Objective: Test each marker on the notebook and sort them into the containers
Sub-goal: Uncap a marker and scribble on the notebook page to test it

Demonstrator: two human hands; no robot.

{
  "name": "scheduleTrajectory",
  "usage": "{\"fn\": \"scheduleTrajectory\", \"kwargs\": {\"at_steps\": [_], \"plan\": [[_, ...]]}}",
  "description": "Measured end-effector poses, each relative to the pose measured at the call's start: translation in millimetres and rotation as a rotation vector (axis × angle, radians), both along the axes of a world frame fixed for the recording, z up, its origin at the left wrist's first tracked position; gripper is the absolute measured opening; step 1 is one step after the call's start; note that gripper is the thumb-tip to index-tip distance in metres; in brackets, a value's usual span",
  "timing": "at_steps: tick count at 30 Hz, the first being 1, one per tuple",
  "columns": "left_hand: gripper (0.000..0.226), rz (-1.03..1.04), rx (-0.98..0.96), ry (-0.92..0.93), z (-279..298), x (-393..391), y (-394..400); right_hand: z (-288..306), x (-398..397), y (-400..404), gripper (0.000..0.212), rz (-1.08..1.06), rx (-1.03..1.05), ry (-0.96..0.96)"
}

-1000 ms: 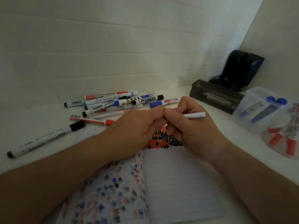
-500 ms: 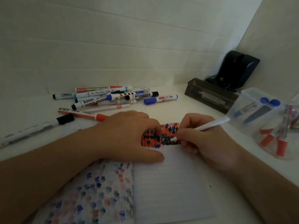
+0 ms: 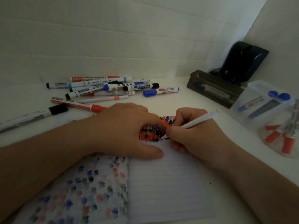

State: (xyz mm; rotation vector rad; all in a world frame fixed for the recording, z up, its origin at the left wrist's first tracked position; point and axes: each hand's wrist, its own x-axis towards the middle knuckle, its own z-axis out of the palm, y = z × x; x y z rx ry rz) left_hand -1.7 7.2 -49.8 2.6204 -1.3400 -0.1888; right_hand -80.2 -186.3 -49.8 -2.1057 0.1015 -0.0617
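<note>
1. A second ago both hands met above the page around a white marker held level; now the right hand (image 3: 199,135) has come down and grips the white marker (image 3: 199,120) in a writing hold, its tip at the lower edge of the coloured marks, a short black stroke showing just under it.
2. The left hand (image 3: 124,131) has dropped flat onto the notebook (image 3: 169,188), palm down, thumb stretched along the page; its fingers are curled under, and whether they hold anything cannot be told.
3. The marker in hand has a plain white barrel that slants up and to the right, its rear end clear of the knuckles.
4. The notebook lies open: the right page is lined and mostly blank, with a dense patch of red, blue and black test marks (image 3: 153,133) at its top between the two hands; the left page carries fainter, scattered blots.
5. A heap of markers (image 3: 105,88) lies on the white surface (image 3: 186,101) beyond the left hand, with one black-capped marker (image 3: 32,118) apart at far left.
6. At right, a clear container (image 3: 258,105) holds blue-capped markers and a round clear container (image 3: 281,139) holds red-capped ones.
7. A dark box (image 3: 213,90) and a dark device (image 3: 242,62) sit in the corner against pale walls; the light is dim.
</note>
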Motion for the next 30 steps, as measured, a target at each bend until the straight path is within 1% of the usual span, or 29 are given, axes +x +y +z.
{"fn": "scheduleTrajectory", "kwargs": {"at_steps": [7,13,16,19,24,30], "plan": [[0.067,0.001,-0.010,0.003,-2.0,0.5,1.3,-0.5,1.1,4.6,0.019,-0.021,-0.092,-0.032],[0.066,0.000,-0.006,0.000,-1.5,-0.4,1.6,-0.5,-2.0,1.3,0.018,-0.006,-0.033,-0.017],[0.066,0.000,-0.008,-0.002,-1.8,0.6,0.8,-0.6,-0.8,3.4,0.018,0.014,-0.063,-0.033],[0.068,-0.002,-0.013,-0.009,-2.8,1.7,0.3,-2.1,0.8,5.7,0.017,-0.011,-0.095,-0.059],[0.068,0.004,-0.004,0.000,-3.1,1.0,1.0,-4.2,0.6,1.5,0.020,-0.026,-0.029,-0.046],[0.067,0.005,-0.004,-0.009,-1.8,0.2,0.8,-4.6,1.0,0.0,0.021,0.028,-0.039,-0.042]]}}
